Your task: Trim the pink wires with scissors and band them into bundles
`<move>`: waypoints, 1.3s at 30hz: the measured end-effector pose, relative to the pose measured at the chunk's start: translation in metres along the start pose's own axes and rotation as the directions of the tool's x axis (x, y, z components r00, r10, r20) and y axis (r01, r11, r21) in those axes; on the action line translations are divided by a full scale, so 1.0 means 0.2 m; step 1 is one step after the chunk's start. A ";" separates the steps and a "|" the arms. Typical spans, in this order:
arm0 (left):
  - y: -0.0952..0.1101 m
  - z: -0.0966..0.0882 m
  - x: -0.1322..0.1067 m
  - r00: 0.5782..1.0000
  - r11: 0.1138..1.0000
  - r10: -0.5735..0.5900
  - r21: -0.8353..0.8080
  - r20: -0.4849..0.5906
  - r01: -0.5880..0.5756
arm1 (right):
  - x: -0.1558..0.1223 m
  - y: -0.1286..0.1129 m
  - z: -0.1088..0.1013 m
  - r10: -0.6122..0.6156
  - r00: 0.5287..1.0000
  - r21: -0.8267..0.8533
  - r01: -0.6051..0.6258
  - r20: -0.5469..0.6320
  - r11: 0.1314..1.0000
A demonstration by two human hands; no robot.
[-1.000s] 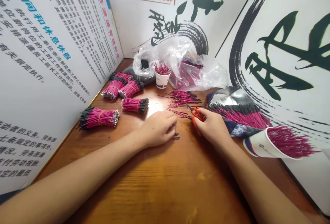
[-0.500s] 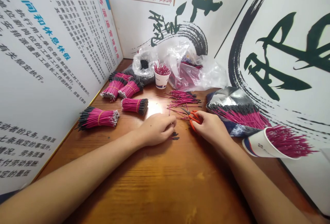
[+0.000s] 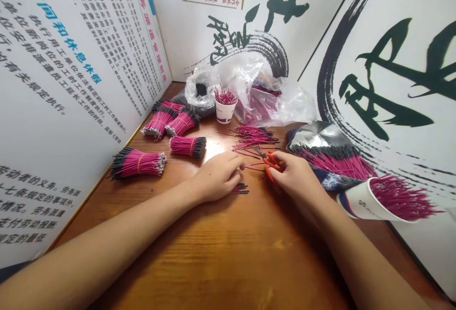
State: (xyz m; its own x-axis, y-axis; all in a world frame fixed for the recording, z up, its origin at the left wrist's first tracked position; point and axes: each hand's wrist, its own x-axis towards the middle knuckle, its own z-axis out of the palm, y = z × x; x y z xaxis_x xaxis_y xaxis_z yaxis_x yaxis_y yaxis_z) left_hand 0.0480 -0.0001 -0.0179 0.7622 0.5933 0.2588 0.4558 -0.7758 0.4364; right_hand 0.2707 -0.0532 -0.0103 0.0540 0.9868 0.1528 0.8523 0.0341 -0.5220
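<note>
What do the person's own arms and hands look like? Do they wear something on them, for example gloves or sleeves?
The left forearm and right forearm are bare, with no sleeves in view. The left hand and right hand wear no gloves, and no watch or bracelet shows.

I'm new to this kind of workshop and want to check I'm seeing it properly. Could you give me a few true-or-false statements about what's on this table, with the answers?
1. The right hand holds scissors with orange handles. True.
2. The pink wire bundles on the left of the wooden table are loose, with no bands. False: they are bound round the middle with bands.
3. Both paper cups stand upright. False: the white paper cup stands upright, but the second cup lies on its side, with pink wires fanning out.
4. A clear plastic bag lies behind the upright cup. True.
5. The left hand is far from any wires. False: short black-tipped wires lie right beside it.
</note>
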 end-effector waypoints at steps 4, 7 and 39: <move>0.01 -0.01 0.00 0.999 0.998 -0.050 0.034 -0.003 0.050 | 0.00 0.00 0.00 0.047 0.991 -0.111 -0.033 0.127 0.993; 0.00 0.00 0.01 0.998 0.997 -0.062 0.049 -0.001 0.062 | 0.00 -0.01 0.00 0.062 0.988 -0.153 -0.040 0.138 0.987; 0.00 0.00 0.00 1.000 0.999 0.025 -0.041 -0.002 -0.025 | 0.00 -0.03 -0.01 0.029 0.987 -0.128 -0.009 0.156 0.992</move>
State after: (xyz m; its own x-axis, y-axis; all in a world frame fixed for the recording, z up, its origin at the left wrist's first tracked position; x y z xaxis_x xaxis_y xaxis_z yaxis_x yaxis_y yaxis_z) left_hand 0.0473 -0.0002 -0.0181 0.7722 0.5745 0.2715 0.4173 -0.7808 0.4650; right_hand 0.2654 -0.0539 -0.0058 -0.0030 1.0000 0.0048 0.9114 0.0047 -0.4114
